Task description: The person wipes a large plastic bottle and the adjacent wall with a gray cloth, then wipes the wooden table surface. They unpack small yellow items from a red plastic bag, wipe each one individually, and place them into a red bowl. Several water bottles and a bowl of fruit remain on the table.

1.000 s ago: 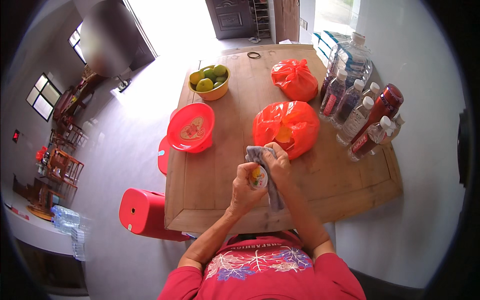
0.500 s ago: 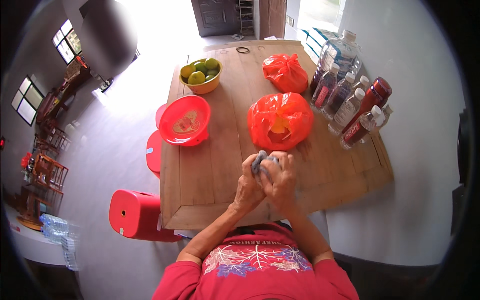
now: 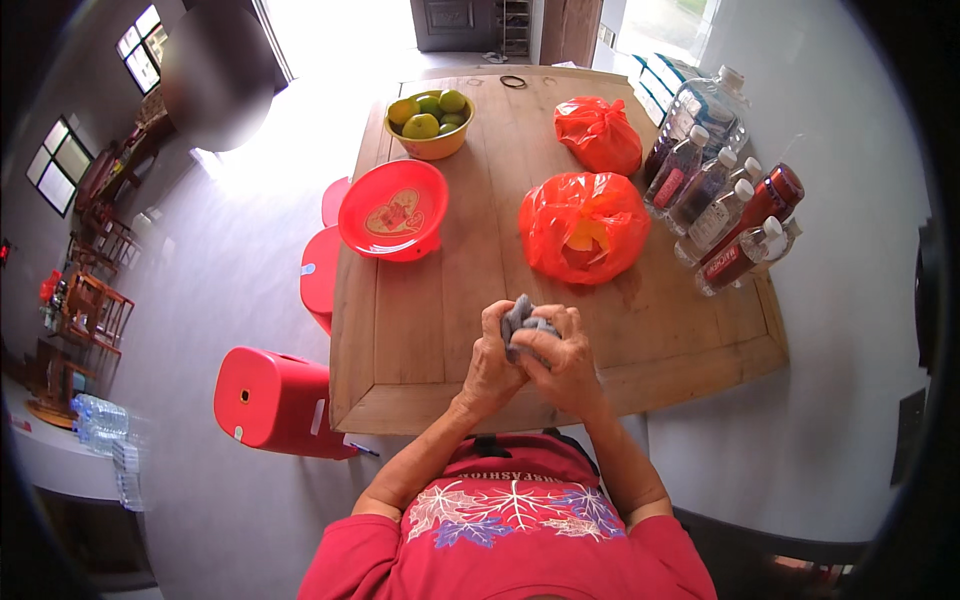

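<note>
A crumpled grey cloth (image 3: pixel 519 319) is bunched between my two hands over the near part of the wooden table (image 3: pixel 425 345). My left hand (image 3: pixel 490 368) grips it from the left, fingers curled. On the other side my right hand (image 3: pixel 566 366) wraps its fingers round the same cloth, and the two hands touch at their heels. Just beyond them stands a red plastic bag (image 3: pixel 550 215), its top partly open on something yellowish inside. Farther back is a second red plastic bag (image 3: pixel 597 140), tied in a knot.
At the table's left edge sits a red plastic basin (image 3: pixel 428 187), with a yellow bowl (image 3: pixel 432 150) of green-yellow citrus fruit behind it. Several bottles (image 3: pixel 715 218) and a large clear jug (image 3: pixel 722 100) line the right side. Red stools (image 3: pixel 262 400) stand along the left.
My hands still hold the grey cloth together, the fingers slightly shifted on it. The whole view has moved a little, so the table's things appear higher and farther right.
</note>
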Tool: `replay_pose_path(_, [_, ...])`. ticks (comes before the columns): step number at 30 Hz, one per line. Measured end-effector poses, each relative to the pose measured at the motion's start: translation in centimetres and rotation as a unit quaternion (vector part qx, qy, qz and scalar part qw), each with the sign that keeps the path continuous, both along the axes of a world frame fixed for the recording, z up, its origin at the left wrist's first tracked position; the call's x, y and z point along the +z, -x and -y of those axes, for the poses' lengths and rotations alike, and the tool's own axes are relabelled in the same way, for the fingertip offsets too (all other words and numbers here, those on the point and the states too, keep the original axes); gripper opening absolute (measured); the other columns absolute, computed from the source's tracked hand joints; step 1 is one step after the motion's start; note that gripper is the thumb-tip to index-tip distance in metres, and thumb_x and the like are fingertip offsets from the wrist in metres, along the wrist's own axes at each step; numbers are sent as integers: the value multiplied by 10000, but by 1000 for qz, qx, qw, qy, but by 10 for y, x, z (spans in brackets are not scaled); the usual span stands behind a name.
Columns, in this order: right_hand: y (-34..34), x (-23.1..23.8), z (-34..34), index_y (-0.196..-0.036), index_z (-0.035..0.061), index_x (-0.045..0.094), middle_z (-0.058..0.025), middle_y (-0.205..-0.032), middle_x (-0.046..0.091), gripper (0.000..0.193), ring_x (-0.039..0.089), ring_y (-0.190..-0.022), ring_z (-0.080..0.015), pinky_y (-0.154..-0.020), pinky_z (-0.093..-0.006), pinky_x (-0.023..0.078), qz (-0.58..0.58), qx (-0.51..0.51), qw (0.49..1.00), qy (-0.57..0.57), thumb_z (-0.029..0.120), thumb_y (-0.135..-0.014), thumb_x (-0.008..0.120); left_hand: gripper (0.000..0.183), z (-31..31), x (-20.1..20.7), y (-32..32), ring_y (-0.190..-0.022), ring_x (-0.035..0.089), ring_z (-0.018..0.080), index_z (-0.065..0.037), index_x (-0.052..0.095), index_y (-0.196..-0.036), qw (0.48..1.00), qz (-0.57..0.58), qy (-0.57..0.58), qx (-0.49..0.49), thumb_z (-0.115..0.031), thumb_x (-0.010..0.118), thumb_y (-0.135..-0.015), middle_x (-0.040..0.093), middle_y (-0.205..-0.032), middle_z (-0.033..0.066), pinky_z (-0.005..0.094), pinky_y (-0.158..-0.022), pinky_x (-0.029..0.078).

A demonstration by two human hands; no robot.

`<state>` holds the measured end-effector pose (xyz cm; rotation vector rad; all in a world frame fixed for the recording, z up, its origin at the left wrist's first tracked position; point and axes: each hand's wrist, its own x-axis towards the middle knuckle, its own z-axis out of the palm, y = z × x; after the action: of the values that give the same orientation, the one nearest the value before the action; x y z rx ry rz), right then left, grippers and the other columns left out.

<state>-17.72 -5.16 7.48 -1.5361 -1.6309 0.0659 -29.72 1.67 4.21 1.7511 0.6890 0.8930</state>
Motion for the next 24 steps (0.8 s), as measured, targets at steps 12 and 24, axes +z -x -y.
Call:
replay_pose_path(12, [8,-29,-18,-1193,-34,572,-45,-1017,646,280,599,-902,-102,-820,-245,491,-644,11,764,26,143,-981,527,534,-8,-16,2,-1022,607,155,-16,446,-1217,935,252,247,-37,91,720,-770,616,-1084,98,286,-880,521])
replay_pose_path(24, [35,-39,12,-1151,-1,588,-111,-1024,567,263,582,-943,-179,-801,-285,477,-418,-78,903,56,81,-902,607,492,-18,-9,11,-1164,565,252,-1,367,-1360,858,345,377,-54,13,566,-911,552,-1261,170,363,-978,499])
